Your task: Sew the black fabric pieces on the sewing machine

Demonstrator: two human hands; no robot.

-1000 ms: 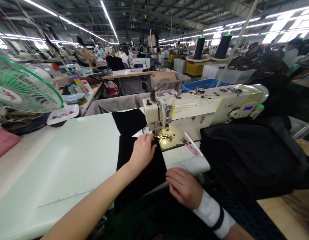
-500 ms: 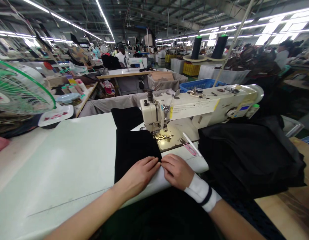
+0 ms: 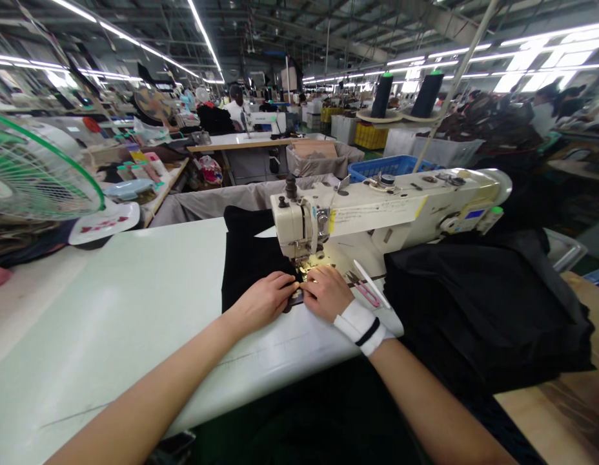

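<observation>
A black fabric piece [image 3: 246, 265] lies on the pale table, its right edge at the needle area of a cream sewing machine [image 3: 372, 206]. My left hand [image 3: 268, 297] is closed on the fabric's near right corner, fingers pressed together. Close beside it, fingertips nearly meeting, my right hand [image 3: 326, 292] is closed at the same edge just in front of the presser foot, with a white band round the wrist. Pink-handled snips [image 3: 366, 292] and a white pen [image 3: 372, 283] rest right of my right hand.
A pile of black fabric [image 3: 483, 303] sits right of the machine. At the left stands a green fan [image 3: 42, 168]. Behind the machine are a blue basket [image 3: 391, 165] and a cloth-lined bin [image 3: 207, 200]. A person [image 3: 236, 106] sits at another machine farther back.
Both hands have moved forward, up to the needle area. The black fabric has slid away from me along with them, and its far part has bunched behind the machine head.
</observation>
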